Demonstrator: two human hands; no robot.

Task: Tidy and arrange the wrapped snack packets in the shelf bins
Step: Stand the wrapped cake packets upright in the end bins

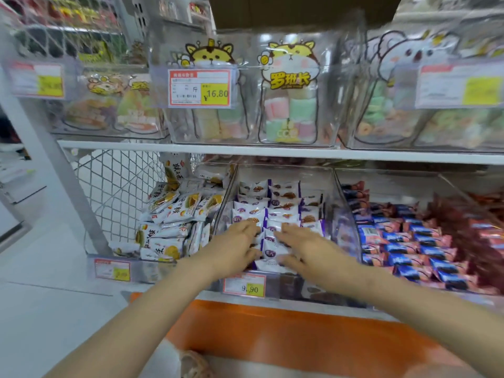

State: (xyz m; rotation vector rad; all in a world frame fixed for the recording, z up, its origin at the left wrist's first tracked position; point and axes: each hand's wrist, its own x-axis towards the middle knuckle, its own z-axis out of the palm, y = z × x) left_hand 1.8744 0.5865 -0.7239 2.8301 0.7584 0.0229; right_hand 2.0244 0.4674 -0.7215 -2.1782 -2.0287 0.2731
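White-and-purple snack packets point(275, 214) fill the middle clear bin point(341, 203) on the lower shelf, stacked in rows. My left hand point(234, 246) lies on the packets at the bin's front left, fingers stretched over them. My right hand point(302, 244) rests on the packets just to the right, fingers spread and pointing left. Between the two hands sits one white-and-purple packet point(272, 249). Neither hand visibly curls round a packet.
The left bin holds white packets with yellow prints point(174, 214), loosely piled. The right bin holds blue-and-pink packets point(409, 241). Price tags point(244, 285) hang on the bin fronts. Clear bins of marshmallow bags point(289, 105) stand on the upper shelf. An orange ledge point(286, 331) runs below.
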